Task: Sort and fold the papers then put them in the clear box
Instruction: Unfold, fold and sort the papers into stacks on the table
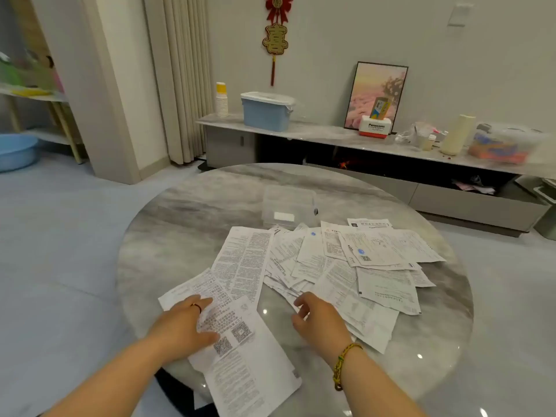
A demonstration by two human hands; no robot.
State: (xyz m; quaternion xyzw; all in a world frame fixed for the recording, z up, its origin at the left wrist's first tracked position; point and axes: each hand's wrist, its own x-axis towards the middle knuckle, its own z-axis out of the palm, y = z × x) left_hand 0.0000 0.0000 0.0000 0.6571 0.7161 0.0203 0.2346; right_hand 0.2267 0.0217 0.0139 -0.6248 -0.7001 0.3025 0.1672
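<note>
Several printed white papers lie scattered over the near half of a round grey marble table. A clear plastic box with its lid on stands just behind the pile. My left hand rests on a crumpled sheet with QR codes, thumb and fingers lying on it. That sheet lies over a long printed sheet that hangs past the near table edge. My right hand hovers with loosely curled fingers at the near edge of the main pile, holding nothing.
Behind the table runs a low cabinet with a blue lidded bin, stacked paper cups, a framed picture, a Panasonic box and other containers. A blue basin sits on the floor at left.
</note>
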